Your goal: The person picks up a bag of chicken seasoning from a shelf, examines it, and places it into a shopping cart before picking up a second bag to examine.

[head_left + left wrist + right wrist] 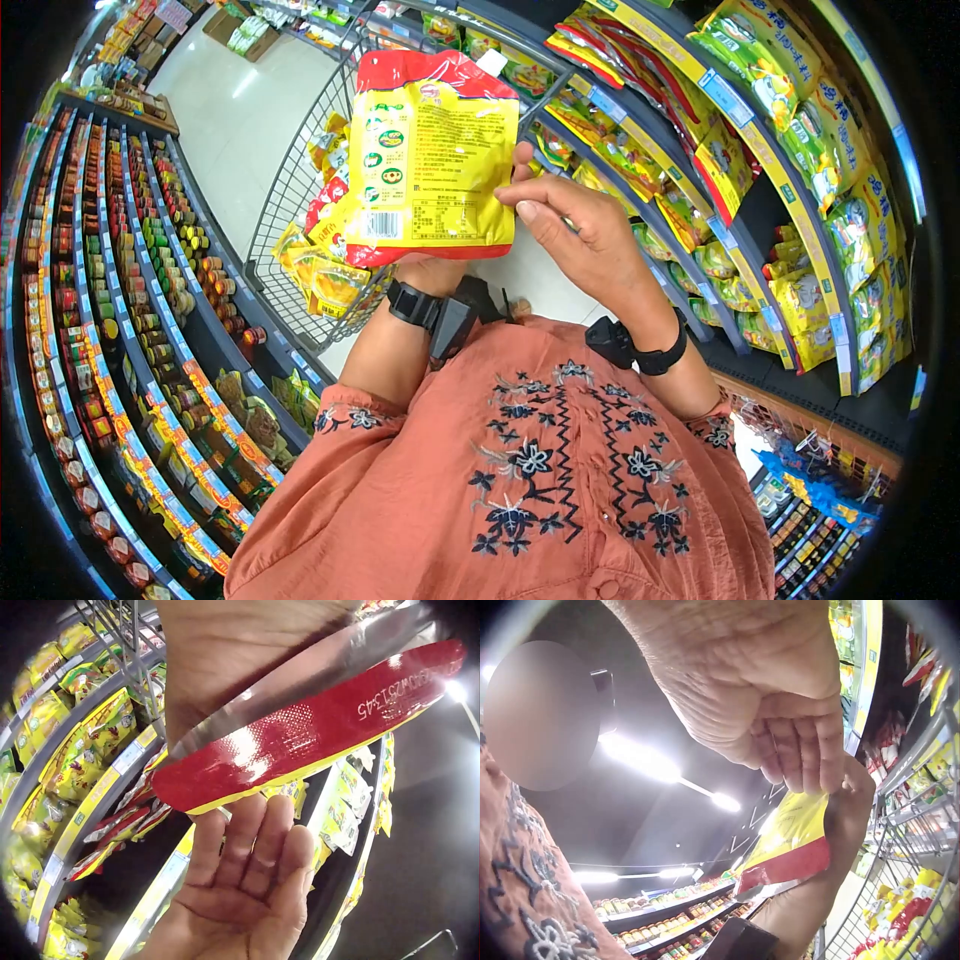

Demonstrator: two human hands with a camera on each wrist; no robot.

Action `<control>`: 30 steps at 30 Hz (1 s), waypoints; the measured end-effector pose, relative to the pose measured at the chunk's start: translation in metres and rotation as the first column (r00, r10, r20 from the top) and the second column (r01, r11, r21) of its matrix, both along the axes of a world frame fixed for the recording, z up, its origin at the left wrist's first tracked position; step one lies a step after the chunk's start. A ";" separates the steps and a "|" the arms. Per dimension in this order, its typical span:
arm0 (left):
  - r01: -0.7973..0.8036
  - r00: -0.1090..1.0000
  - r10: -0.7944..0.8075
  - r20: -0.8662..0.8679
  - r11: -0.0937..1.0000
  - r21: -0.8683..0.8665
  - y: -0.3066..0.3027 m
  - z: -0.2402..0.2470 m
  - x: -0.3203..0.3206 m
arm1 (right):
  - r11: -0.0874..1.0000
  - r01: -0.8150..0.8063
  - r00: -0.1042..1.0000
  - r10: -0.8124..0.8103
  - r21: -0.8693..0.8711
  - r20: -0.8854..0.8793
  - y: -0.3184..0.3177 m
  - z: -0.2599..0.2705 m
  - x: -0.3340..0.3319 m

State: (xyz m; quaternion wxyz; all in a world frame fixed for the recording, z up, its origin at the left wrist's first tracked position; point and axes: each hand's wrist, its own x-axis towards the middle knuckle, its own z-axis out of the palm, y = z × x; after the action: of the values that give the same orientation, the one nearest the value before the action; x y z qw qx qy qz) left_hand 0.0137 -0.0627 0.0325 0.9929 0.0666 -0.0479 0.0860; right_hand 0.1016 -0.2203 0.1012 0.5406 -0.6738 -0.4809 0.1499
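A yellow seasoning packet [450, 160] with red ends is held up in front of the person's chest. Its printed back, with small food pictures and a barcode, faces the head camera. Behind it the left hand [428, 273] supports it; most of that hand is hidden in the head view. The right hand [585, 225] is at the packet's right edge, its index finger and thumb extended to the edge. In the left wrist view, the right hand's fingers [247, 840] reach to the packet's yellow side, palm showing. The right wrist view shows them slightly bent.
A wire shopping cart [300, 170] stands ahead, with several yellow and red packets [325, 270] in it. Shelves of bagged seasonings [700, 170] rise close on the right. Shelves of jars [150, 290] line the left, beside the pale aisle floor [235, 100].
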 end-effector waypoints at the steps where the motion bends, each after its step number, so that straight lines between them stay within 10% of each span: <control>1: -0.005 0.999 0.004 0.032 1.000 0.020 0.000 -0.002 0.002 | 1.000 0.013 1.000 -0.013 0.014 0.003 -0.001 0.000 0.001; 6: -0.187 0.947 0.297 -0.122 0.820 0.541 -0.015 0.017 0.003 | 0.998 0.059 0.992 -0.061 -0.022 -0.114 -0.007 0.005 0.016; 12: 0.181 0.983 -0.179 -0.032 0.981 0.072 -0.004 0.022 0.011 | 0.969 0.243 0.963 -0.235 0.043 -0.135 0.005 0.005 0.055; 21: 0.299 0.954 -0.300 0.025 0.954 0.020 -0.003 0.009 0.010 | 0.999 -0.042 0.719 0.039 0.012 -0.694 0.028 -0.023 0.078; 30: 0.318 0.948 -0.316 0.037 0.946 -0.067 0.000 0.010 0.013 | 0.999 0.011 0.601 0.035 0.052 -0.798 0.044 -0.029 0.076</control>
State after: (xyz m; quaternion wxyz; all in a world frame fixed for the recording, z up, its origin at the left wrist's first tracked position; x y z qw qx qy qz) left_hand 0.0268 -0.0622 0.0422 0.9949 0.0211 -0.0676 -0.0721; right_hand 0.1780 -0.1763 0.0719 0.7146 -0.5187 -0.1972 0.4260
